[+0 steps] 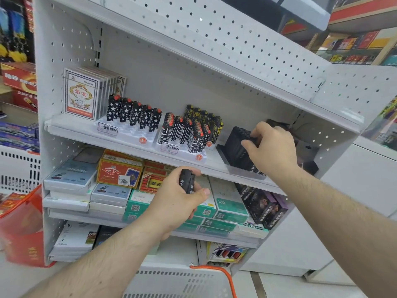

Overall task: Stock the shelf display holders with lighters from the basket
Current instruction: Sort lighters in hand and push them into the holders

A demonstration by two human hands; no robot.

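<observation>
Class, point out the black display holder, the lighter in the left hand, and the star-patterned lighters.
Black display holder (236,145), head view, front face.
Lighter (187,180), head view, body above the thumb.
Star-patterned lighters (136,114), head view, middle lighter.

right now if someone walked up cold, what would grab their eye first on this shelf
Probably the two hands in front of the white shelf unit: the right hand reaches onto the middle shelf at a black display holder, while the left hand below grips a small bundle of black lighters. Next, the row of star-patterned lighters standing in a white holder, left on that shelf, beside upright playing card packs.
</observation>
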